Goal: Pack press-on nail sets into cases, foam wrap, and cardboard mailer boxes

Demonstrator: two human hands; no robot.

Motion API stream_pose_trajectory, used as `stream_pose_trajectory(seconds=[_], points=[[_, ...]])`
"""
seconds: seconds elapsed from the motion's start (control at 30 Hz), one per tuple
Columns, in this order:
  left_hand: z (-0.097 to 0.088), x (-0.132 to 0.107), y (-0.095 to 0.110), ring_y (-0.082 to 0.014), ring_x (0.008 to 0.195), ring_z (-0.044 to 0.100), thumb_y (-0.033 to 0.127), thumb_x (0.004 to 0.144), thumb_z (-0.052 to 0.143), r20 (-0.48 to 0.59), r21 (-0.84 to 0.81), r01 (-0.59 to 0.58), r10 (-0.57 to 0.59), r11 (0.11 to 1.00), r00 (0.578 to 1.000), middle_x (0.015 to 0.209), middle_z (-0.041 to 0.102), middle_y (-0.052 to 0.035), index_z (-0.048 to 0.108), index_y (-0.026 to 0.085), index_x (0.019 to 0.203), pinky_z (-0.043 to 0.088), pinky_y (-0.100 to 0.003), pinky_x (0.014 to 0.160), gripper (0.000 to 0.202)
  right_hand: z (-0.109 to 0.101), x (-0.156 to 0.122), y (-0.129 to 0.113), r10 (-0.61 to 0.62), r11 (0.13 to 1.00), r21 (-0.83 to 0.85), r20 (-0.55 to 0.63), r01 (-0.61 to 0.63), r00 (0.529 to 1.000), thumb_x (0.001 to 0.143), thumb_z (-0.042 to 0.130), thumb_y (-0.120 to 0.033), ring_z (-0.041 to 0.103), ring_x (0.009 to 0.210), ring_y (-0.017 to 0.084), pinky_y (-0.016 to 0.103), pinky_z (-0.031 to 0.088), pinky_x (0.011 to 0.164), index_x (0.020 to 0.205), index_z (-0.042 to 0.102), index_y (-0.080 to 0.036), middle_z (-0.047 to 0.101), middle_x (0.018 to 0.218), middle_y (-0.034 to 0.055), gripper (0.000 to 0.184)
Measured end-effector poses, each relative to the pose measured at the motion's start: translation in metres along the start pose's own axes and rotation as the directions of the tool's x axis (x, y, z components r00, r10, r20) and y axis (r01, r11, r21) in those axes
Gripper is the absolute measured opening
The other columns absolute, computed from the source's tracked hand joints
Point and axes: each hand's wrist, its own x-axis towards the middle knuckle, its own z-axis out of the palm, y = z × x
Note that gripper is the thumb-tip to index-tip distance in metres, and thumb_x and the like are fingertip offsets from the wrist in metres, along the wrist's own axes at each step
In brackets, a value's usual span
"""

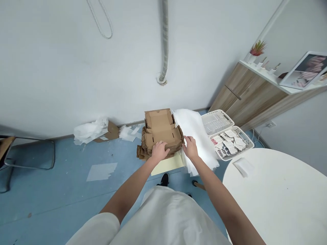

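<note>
A stack of flat brown cardboard box blanks [159, 131] stands in front of me on a low surface above the blue floor. My left hand [159, 151] rests on the near edge of the stack, fingers curled over the top blank. My right hand [190, 147] is at the stack's right corner, fingers bent against the cardboard edge, beside a pile of white tissue sheets [198, 136]. A pale yellow sheet [168, 164] lies under the stack's near side.
Two white baskets [231, 137] with small packets sit to the right. A round white table [278, 194] fills the lower right. A wooden cabinet [252, 98] stands by the wall. Crumpled paper [89, 131] and scraps litter the floor; a chair frame [30, 153] is at left.
</note>
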Motion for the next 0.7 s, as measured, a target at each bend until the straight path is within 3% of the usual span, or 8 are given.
stream_pose_trajectory(seconds=[0.2, 0.33, 0.43, 0.57, 0.7], points=[[0.002, 0.019, -0.017, -0.0210, 0.090, 0.054, 0.036, 0.074, 0.053, 0.118, -0.047, -0.041, 0.047, 0.998, 0.992, 0.095, 0.059, -0.0057, 0.058, 0.020, 0.091, 0.041, -0.030, 0.074, 0.025, 0.014, 0.030, -0.032, 0.152, 0.968, -0.218, 0.105, -0.126, 0.983, 0.073, 0.049, -0.025, 0.044, 0.095, 0.024, 0.034, 0.037, 0.075, 0.118, 0.040, -0.016, 0.051, 0.103, 0.0117, 0.047], [0.001, 0.023, -0.022, -0.0214, 0.088, 0.055, 0.035, 0.074, 0.053, 0.141, -0.085, -0.093, 0.104, 0.992, 0.985, 0.093, 0.060, -0.0056, 0.058, 0.020, 0.091, 0.041, -0.030, 0.073, 0.024, 0.017, 0.040, -0.034, 0.284, 0.929, -0.276, 0.106, -0.246, 0.953, 0.074, 0.048, -0.029, 0.049, 0.088, 0.024, 0.034, 0.035, 0.071, 0.102, 0.049, -0.018, 0.057, 0.093, 0.0095, 0.030], [0.000, 0.024, -0.025, -0.0210, 0.086, 0.055, 0.035, 0.076, 0.050, 0.146, -0.107, -0.138, 0.153, 0.985, 0.977, 0.090, 0.061, -0.0056, 0.059, 0.019, 0.090, 0.041, -0.030, 0.072, 0.023, 0.016, 0.046, -0.028, 0.379, 0.910, -0.222, 0.099, -0.351, 0.920, 0.077, 0.043, -0.031, 0.052, 0.080, 0.021, 0.032, 0.034, 0.067, 0.087, 0.052, -0.021, 0.060, 0.084, 0.0060, 0.016], [-0.002, 0.026, -0.027, -0.0190, 0.082, 0.055, 0.032, 0.083, 0.040, 0.137, -0.091, -0.213, 0.224, 0.973, 0.965, 0.085, 0.060, -0.0057, 0.060, 0.018, 0.083, 0.041, -0.030, 0.072, 0.024, 0.009, 0.052, -0.019, 0.458, 0.888, -0.032, 0.126, -0.458, 0.880, 0.080, 0.035, -0.033, 0.053, 0.068, 0.017, 0.028, 0.034, 0.061, 0.080, 0.051, -0.021, 0.061, 0.075, 0.0028, 0.020], [-0.001, 0.030, -0.028, -0.0177, 0.078, 0.054, 0.025, 0.087, 0.032, 0.088, -0.035, -0.247, 0.249, 0.968, 0.965, 0.080, 0.058, -0.0060, 0.059, 0.016, 0.078, 0.040, -0.030, 0.072, 0.029, -0.003, 0.043, -0.027, 0.359, 0.931, 0.067, 0.016, -0.359, 0.933, 0.082, 0.028, -0.035, 0.053, 0.073, 0.017, 0.028, 0.034, 0.065, 0.087, 0.050, -0.020, 0.061, 0.086, 0.0051, 0.028]])
